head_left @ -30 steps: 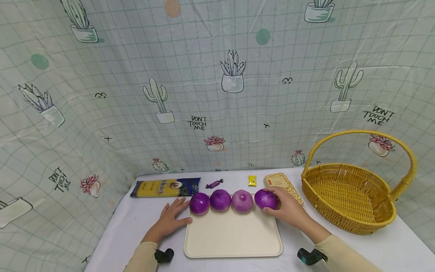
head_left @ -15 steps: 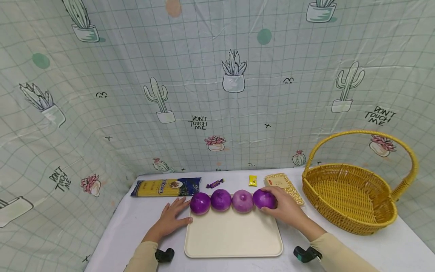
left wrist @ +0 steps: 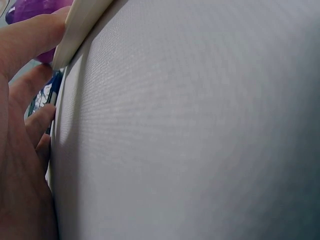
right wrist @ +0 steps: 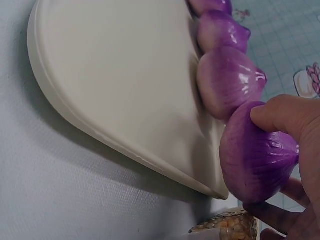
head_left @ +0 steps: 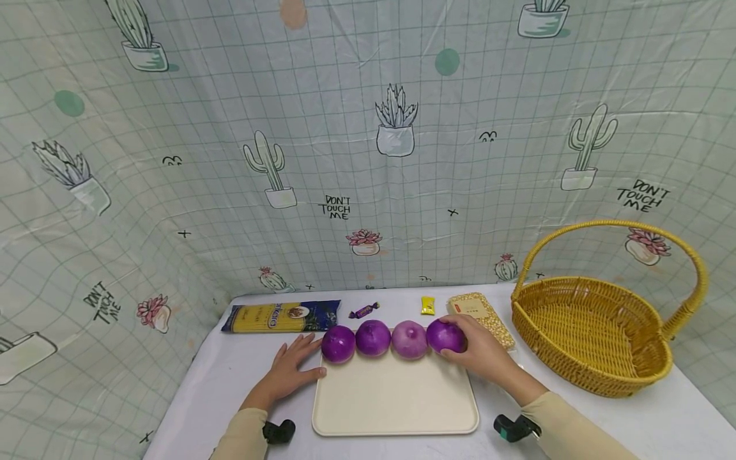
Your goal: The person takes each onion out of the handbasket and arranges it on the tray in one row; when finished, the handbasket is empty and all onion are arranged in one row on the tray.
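Observation:
Several purple onions stand in a row along the far edge of a cream tray (head_left: 395,402). My right hand (head_left: 480,348) grips the rightmost onion (head_left: 443,337), thumb on the near side and fingers over the far side. In the right wrist view that onion (right wrist: 257,155) sits against the paler onion (right wrist: 227,82) beside it, at the tray's corner. My left hand (head_left: 290,370) lies with spread fingers at the tray's left edge, its thumb on the rim and its fingertips beside the leftmost onion (head_left: 338,344). The left wrist view shows the thumb (left wrist: 35,37) against the tray rim (left wrist: 75,35).
Behind the row lie a spaghetti pack (head_left: 280,317), a purple wrapped candy (head_left: 365,310) and a small yellow packet (head_left: 428,305). A bag of yellow kernels (head_left: 483,314) lies behind the right hand. A wicker basket (head_left: 592,338) with a tall handle stands at the right.
My right hand has slid the rightmost onion slightly left, up against the paler onion. The left hand has stayed at the tray's left edge.

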Available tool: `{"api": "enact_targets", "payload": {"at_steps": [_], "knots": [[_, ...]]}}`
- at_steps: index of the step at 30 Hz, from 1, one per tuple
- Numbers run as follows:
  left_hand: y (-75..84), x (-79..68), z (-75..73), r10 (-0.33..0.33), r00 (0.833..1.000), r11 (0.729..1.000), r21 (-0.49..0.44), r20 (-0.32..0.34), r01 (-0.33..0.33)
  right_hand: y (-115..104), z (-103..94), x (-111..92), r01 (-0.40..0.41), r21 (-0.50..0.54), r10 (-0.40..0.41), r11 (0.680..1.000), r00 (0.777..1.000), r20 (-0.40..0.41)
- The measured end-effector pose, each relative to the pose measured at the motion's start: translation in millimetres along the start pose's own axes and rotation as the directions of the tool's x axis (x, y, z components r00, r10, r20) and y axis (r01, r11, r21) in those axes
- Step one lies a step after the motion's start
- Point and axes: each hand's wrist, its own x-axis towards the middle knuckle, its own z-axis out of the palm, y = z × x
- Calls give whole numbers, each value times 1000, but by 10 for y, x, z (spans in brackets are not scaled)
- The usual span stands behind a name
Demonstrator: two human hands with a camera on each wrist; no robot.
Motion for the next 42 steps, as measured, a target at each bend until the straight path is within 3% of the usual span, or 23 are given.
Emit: {"api": "enact_targets", "payload": {"at_steps": [21,42], "knots": [[4,-2,-5,-14,1000,1000,-2,0,14,44,68,23,28,-91,-30,995,999,-21],[77,-37,-33,-17,1000,1000,-19,-3,16,61,106,28,26,-83,-27,996,1000,-8]]}}
